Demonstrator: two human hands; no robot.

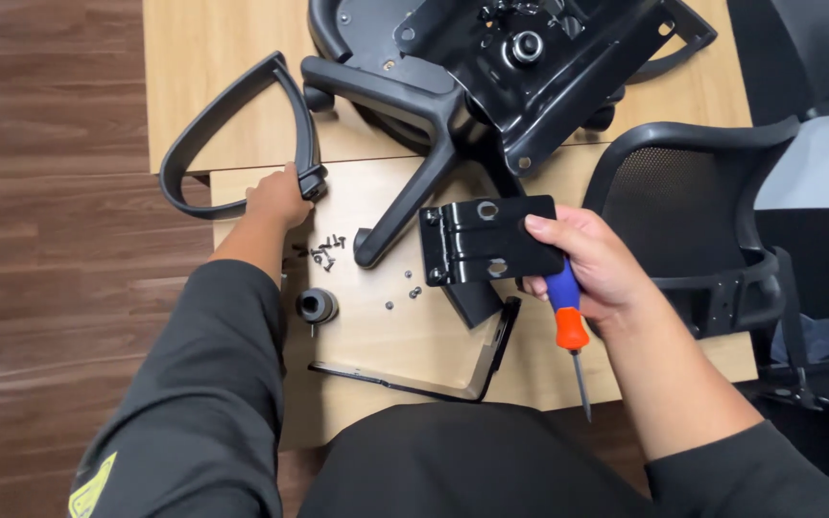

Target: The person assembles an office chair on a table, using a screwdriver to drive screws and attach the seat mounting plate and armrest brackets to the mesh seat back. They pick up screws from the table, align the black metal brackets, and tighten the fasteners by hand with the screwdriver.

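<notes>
My left hand (277, 197) grips the end of a curved black chair armrest (225, 125) that lies at the left edge of the wooden boards. My right hand (599, 269) holds a flat black metal bracket plate (486, 240) and, in the same grip, a screwdriver (570, 331) with a blue and orange handle, its tip pointing down toward me. Several small screws (326, 251) lie on the board between my hands, beside a black caster wheel (318, 306).
A black star-shaped chair base (414, 105) and the upturned seat mechanism (530, 67) lie on the far board (213, 58). A mesh chair back (683, 206) leans at the right. An L-shaped black metal bar (486, 369) rests near my lap. Dark wood floor (50, 240) spreads to the left.
</notes>
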